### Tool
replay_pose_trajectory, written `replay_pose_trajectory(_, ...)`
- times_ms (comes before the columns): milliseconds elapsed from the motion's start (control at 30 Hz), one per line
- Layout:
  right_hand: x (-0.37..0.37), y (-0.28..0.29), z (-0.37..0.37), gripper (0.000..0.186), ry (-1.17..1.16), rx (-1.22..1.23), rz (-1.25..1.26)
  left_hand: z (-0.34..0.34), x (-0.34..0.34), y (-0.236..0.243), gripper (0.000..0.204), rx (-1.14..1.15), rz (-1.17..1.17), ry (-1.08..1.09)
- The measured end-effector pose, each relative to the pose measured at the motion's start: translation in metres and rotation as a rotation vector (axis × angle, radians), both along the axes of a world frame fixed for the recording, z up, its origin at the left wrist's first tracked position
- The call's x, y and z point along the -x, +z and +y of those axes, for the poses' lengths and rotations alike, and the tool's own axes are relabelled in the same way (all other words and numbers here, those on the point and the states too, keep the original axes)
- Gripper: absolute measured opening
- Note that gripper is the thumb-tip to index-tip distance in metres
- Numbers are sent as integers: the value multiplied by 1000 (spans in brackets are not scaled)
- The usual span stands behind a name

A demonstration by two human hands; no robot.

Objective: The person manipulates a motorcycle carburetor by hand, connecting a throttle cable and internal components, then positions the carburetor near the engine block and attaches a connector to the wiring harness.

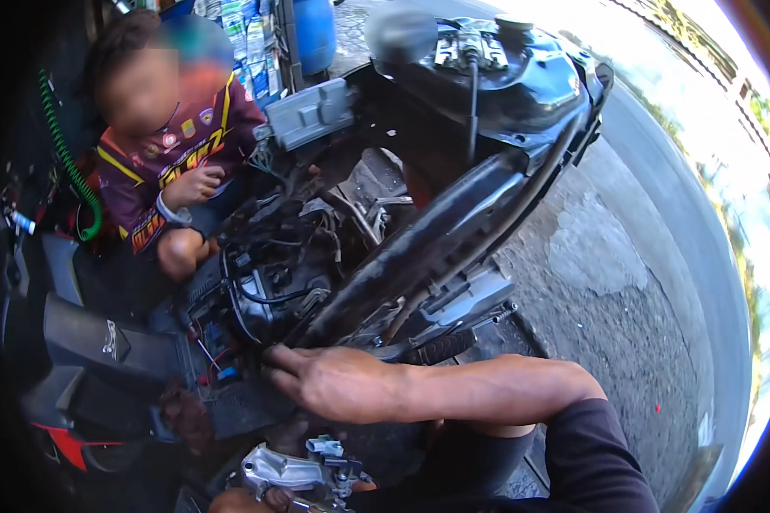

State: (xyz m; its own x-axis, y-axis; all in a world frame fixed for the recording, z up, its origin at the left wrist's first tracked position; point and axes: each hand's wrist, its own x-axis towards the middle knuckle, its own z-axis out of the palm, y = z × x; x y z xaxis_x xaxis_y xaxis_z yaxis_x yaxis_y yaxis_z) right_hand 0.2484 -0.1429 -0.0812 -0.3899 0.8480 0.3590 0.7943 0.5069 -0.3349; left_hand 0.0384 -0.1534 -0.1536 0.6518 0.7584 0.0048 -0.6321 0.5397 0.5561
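**Silver part held low while the other hand works at the machine**

From where I stand, the left hand [244, 501], mostly cut off by the lower edge of the frame, is closed on a silver metal part [287, 468], which sits at bottom centre-left. The right hand [346, 385] reaches in from the lower right to just below the middle, fingers curled by the near end of a long black panel [436, 227]. I can't tell whether those fingers grip anything; their tips are lost in shadow.

The panel slants up to a glossy black body section [530, 90] at upper right of centre. Left of it, at the middle of the picture, lies a tangle of dark cables and engine parts [269, 286]. In the upper left another person [167, 154] crouches in a maroon shirt, beside a green coiled hose [65, 162]. A blue barrel [315, 34] stands at top centre-left; grey ground [607, 316] fills the right.
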Motion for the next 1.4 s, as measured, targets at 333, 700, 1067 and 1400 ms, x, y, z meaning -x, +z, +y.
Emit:
replay_pose_trajectory(333, -13, 12, 3, 63, 56, 146, 8, 3, 7, -2, 91, -62, 151, 95)
replay_pose_trajectory(700, -20, 62, -4, 50, -217, 85, 298, 11, 23, -2, 99, -182, 43, -4)
replay_pose_trajectory(1067, 6, 63, 8, 48, -65, 104, -400, 7, 15, 3, 90, -262, 24, -73)
replay_pose_trajectory(1400, -14, 91, 86, 37, -247, 394, -506, 5, 6, -14, 78, -44, -194, 123)
